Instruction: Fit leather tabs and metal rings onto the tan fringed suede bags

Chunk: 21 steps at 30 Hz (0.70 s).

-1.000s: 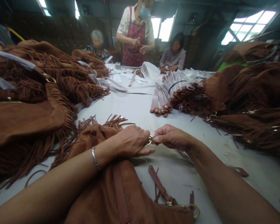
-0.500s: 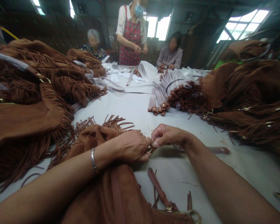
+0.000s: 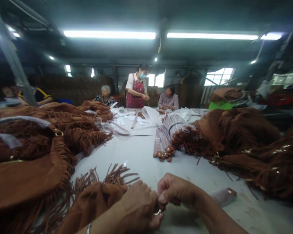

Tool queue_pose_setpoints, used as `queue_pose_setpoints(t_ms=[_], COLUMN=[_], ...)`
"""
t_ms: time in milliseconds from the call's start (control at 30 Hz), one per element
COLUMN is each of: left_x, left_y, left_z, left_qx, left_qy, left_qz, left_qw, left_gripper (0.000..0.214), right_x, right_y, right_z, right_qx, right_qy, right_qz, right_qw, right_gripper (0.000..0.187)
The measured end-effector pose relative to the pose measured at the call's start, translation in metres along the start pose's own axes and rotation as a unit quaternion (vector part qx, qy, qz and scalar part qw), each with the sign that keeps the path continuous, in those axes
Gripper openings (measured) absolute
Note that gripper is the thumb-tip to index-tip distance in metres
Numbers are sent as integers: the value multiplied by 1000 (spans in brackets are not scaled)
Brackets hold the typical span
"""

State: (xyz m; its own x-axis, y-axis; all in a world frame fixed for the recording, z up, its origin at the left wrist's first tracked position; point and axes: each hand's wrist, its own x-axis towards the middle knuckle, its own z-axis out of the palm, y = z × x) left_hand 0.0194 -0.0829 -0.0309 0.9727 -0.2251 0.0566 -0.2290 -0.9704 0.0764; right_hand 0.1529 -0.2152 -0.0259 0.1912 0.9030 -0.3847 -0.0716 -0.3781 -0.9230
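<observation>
A brown suede bag [image 3: 95, 198] with fringe lies in front of me, its lower part cut off by the picture's edge. My left hand [image 3: 139, 208] is closed around a shiny metal ring [image 3: 157, 213] beside the bag. Against it, my right hand [image 3: 174, 191] pinches a small brown leather piece at the ring, which looks like a strap end. The fingers cover most of that piece. From behind my right wrist a plastic-wrapped strap [image 3: 222, 196] sticks out to the right, its brown tip on the table.
Fringed brown bags [image 3: 26, 172] are heaped on the left, with another heap [image 3: 244, 139] on the right. A bundle of plastic-wrapped straps [image 3: 163, 143] lies ahead on the white table [image 3: 129, 149]. Several co-workers are beyond, one standing in a checked apron [image 3: 136, 94].
My view has tilted up, so hands and bag appear lower and ceiling lights show. The bag's zipper and leather pull have left the picture. Both hands keep their grip at the ring.
</observation>
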Motion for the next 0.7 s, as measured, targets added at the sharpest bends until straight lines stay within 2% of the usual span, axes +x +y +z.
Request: queue_pose_setpoints(t_ms=[200, 333, 433, 500, 600, 700], left_x=[1, 4, 3, -2, -6, -5], left_y=[6, 1, -7, -11, -17, -22], left_z=[-12, -9, -5, -6, -9, -10], left_qx=[-15, -12, -21, -32, -59, -65], left_qy=[-52, -29, 4, 19, -14, -41], left_qz=[-3, -68, -98, -77, 18, 46], left_qw=[999, 997, 995, 996, 998, 996], left_gripper=[31, 34, 34, 36, 39, 37], right_x=[-4, -2, -2, -4, -4, 1], right_y=[0, -1, -4, -5, -4, 0], right_z=[9, 8, 9, 12, 13, 8], right_qx=[-16, 11, 41, 41, 56, 89], right_qy=[92, 117, 128, 125, 92, 66], right_qz=[-14, -42, -27, -16, -15, 2], right_qw=[995, 992, 991, 991, 994, 994], right_gripper=[4, 6, 8, 8, 12, 15])
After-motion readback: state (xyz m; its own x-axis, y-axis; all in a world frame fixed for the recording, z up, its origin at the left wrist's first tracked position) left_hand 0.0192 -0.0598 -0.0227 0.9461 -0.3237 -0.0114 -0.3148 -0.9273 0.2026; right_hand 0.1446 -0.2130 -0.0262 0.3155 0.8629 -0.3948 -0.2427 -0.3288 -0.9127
